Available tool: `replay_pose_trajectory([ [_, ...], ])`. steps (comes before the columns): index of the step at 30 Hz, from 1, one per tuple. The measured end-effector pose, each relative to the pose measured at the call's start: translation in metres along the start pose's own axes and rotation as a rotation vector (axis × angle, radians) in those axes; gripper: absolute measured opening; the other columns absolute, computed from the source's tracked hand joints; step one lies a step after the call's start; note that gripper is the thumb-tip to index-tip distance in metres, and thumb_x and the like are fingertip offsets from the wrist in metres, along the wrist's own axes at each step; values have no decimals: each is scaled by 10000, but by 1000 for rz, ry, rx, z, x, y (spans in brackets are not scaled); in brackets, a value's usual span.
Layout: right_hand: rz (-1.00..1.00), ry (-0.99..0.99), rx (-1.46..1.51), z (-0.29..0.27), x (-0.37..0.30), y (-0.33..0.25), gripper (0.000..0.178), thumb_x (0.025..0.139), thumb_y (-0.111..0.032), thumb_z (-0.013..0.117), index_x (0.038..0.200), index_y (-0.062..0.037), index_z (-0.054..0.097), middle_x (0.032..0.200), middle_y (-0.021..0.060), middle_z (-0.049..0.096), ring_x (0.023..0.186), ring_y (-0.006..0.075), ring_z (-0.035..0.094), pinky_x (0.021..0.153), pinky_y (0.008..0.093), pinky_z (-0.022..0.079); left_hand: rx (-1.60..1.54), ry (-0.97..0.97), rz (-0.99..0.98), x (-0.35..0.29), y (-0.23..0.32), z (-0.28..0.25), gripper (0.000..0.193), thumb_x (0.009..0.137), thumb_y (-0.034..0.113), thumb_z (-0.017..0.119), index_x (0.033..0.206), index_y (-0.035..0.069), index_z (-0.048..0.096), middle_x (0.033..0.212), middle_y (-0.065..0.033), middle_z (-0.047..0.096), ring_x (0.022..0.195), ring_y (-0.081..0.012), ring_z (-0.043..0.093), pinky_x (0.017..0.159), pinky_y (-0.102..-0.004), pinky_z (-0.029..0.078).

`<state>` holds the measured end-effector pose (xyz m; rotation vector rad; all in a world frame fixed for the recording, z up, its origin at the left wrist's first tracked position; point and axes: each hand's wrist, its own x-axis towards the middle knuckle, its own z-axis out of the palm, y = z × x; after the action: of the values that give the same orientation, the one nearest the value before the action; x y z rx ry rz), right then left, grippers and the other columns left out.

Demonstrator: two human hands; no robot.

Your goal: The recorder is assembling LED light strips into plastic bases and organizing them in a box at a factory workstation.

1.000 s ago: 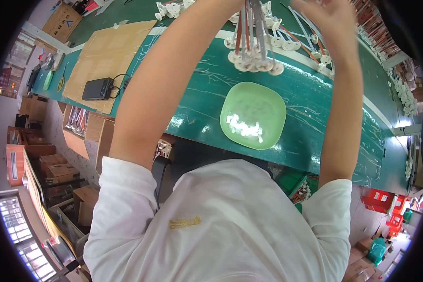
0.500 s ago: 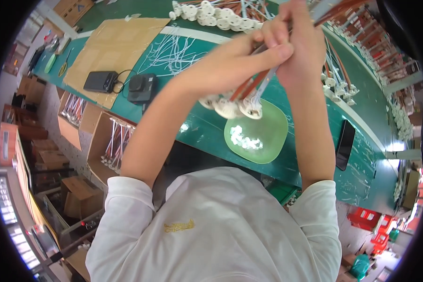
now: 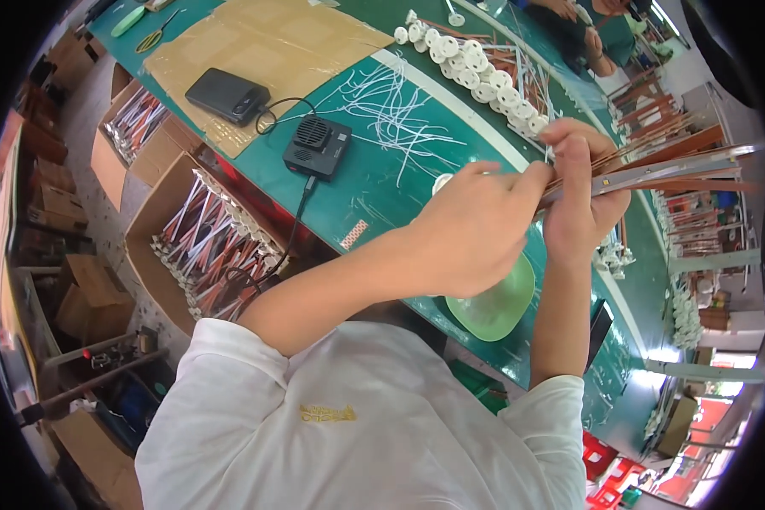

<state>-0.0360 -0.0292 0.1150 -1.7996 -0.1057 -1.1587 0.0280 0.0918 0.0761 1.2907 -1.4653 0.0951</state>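
Observation:
My right hand (image 3: 588, 191) is closed round a bundle of long thin brown and white strips (image 3: 684, 176), which points off to the right. Against it, my left hand (image 3: 484, 228) is closed on the same bundle near its other end, its back toward me and partly blurred. A short white end, perhaps of a tie, shows between the fingers. One white round disc (image 3: 441, 183) peeks out behind my left hand. Beneath both hands sits a light green tray (image 3: 494, 313), partly covered by my left hand. Loose white ties (image 3: 399, 110) lie scattered on the table beyond my left forearm.
Strips with white disc ends (image 3: 476, 72) lie in a row farther back. Left are a cardboard sheet (image 3: 268, 42), a black power bank (image 3: 228, 95), a cabled black device (image 3: 317, 146) and a box of strips (image 3: 140, 255). A black phone (image 3: 601, 327) lies right. Another person (image 3: 586, 34) works opposite.
The view has swung right. The bundle, earlier hanging with its disc ends over the tray, now lies more level, and my left hand has turned over it, hiding most discs.

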Motion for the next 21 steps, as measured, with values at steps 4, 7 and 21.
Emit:
replay_pose_trajectory([
  [4, 168, -46, 290, 7, 2, -1, 162, 985, -115, 526, 872, 0, 551, 871, 127, 606, 801, 202, 536, 847, 427, 489, -319, -174, -341, 4, 3, -14, 463, 783, 27, 515, 1216, -77, 389, 853, -236, 614, 711, -415, 598, 639, -453, 469],
  [7, 196, -99, 313, 15, 3, 1, 193, 993, -138, 514, 831, -33, 505, 770, 91, 532, 739, 201, 473, 802, 440, 460, -801, -226, -539, 7, 2, -28, 391, 832, 99, 552, 1178, -53, 453, 841, -231, 614, 707, -384, 605, 624, -422, 467],
  [21, 242, -230, 137, 20, 5, 0, 224, 940, -133, 607, 757, -33, 524, 809, 109, 589, 803, 212, 553, 844, 432, 459, -308, -98, -388, -9, -7, -33, 239, 966, 170, 521, 1079, -40, 518, 817, -240, 634, 775, -434, 624, 675, -487, 473],
])
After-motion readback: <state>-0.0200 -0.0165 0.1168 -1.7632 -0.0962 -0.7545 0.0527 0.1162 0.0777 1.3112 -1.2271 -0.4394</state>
